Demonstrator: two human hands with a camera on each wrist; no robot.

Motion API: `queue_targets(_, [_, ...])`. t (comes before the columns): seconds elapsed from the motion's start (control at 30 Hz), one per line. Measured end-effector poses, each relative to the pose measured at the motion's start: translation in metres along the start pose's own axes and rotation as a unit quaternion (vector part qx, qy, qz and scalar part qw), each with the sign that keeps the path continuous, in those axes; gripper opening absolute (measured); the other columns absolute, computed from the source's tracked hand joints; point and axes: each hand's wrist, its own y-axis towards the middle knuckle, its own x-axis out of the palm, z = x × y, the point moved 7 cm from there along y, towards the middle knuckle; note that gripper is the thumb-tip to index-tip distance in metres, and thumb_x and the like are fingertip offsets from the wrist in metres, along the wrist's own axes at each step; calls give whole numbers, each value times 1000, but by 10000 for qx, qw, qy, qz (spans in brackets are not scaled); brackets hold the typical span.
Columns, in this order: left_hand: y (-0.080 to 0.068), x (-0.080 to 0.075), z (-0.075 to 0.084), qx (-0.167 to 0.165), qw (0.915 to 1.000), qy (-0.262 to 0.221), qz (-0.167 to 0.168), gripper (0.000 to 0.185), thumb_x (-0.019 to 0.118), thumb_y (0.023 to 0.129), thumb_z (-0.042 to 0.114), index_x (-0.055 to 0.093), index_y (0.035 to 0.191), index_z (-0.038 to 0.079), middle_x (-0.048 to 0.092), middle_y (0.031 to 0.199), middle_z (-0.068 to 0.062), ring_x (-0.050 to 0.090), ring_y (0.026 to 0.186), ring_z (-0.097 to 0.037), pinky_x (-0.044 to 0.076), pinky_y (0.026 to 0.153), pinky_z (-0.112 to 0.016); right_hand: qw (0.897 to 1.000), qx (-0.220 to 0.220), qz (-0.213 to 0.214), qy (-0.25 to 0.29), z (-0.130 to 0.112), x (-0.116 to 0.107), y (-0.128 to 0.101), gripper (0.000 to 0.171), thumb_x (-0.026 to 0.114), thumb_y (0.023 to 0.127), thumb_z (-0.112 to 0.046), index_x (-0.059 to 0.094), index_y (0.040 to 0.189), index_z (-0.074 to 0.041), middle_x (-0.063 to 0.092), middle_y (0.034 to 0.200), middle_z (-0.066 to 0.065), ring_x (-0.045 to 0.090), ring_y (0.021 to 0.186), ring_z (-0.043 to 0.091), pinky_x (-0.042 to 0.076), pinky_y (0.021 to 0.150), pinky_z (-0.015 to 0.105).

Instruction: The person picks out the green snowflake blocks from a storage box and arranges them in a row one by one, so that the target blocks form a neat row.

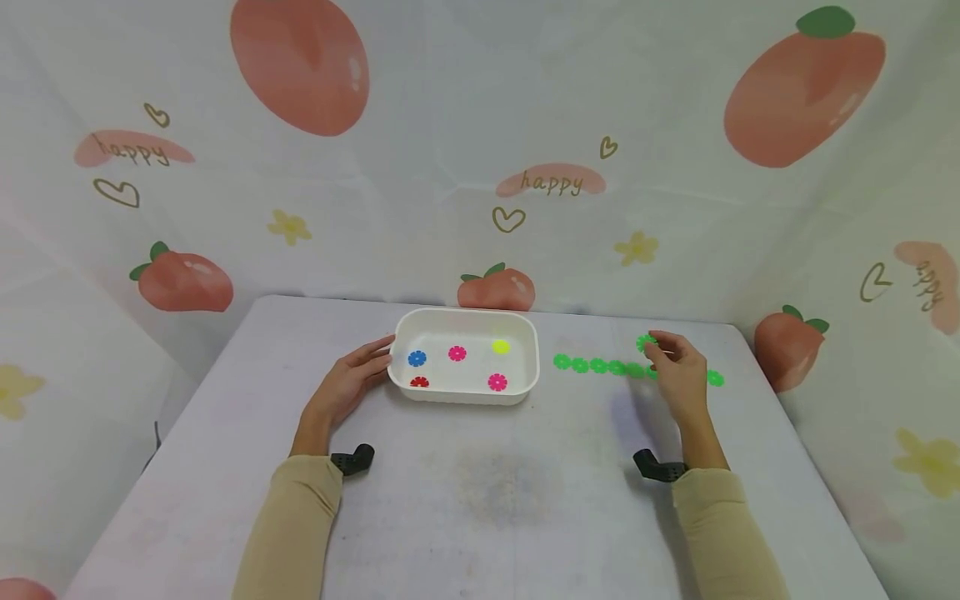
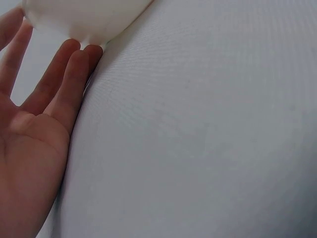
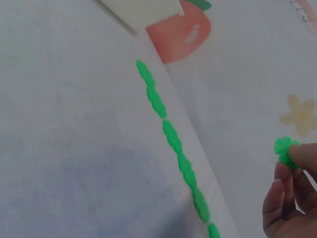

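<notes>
Between thumb and fingers my right hand pinches a green snowflake disc, raised above a row of green discs laid side by side on the table. Part of that row is hidden behind the hand. My left hand touches the left end of a white plastic basket with nearly straight fingertips, as the left wrist view also shows. Inside the basket lie several discs: a blue one, a red one, a yellow one and two pink ones.
A white cloth covers the table. Behind it hangs a white backdrop printed with peaches, hearts and flowers. The basket stands left of the green row, near the table's back edge. A black wrist camera sits on the right forearm.
</notes>
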Motion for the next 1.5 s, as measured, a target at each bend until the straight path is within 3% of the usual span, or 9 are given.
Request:
queue_targets(0.33, [1,-1,0,21,10000,-36,-10,54,65,90,33,48,141,25,48,144,-6,56,116,-6,50,94,-16,9986,143,457,-201,19,-35,5,37,63,91,-32,63,123,-14,57,94,-18,56,82,-2,51,68,13])
queue_targets(0.63, [1,-1,1,-9,10000,22,-62,57,65,89,35,46,142,25,46,145,-7,56,117,-6,49,94,-16,9915,513,1013,642,39,-71,11,28,68,88,-20,68,115,-11,63,82,-14,62,68,-2,51,58,10])
queue_targets(0.9, [2,-2,-1,14,10000,35,-53,58,66,89,36,46,142,24,45,146,-8,56,118,-6,50,93,-15,9899,654,1259,-35,53,-94,13,30,66,90,-25,67,118,-15,60,71,-27,57,67,-8,46,55,8])
queue_targets(1.1, [0,1,4,8,9999,16,-102,56,64,91,33,45,143,23,45,145,-8,56,117,-6,49,97,-18,9870,968,1252,-274,67,-106,14,32,63,91,-30,65,120,-18,56,75,-24,56,67,-5,45,55,8])
queue_targets(1.23, [0,2,5,-9,10000,8,-97,56,64,91,33,46,143,23,46,145,-7,56,117,-6,49,97,-17,9856,941,1272,-602,74,-113,17,31,61,91,-30,64,119,-16,52,77,-24,54,62,-10,44,53,8])
queue_targets(1.5, [1,-1,0,-43,10000,-8,-51,57,64,90,34,45,143,24,46,143,-7,56,117,-5,48,97,-17,9713,1105,1630,-1337,83,-125,25,36,58,91,-31,63,120,-9,45,75,-21,42,73,-3,37,64,13])
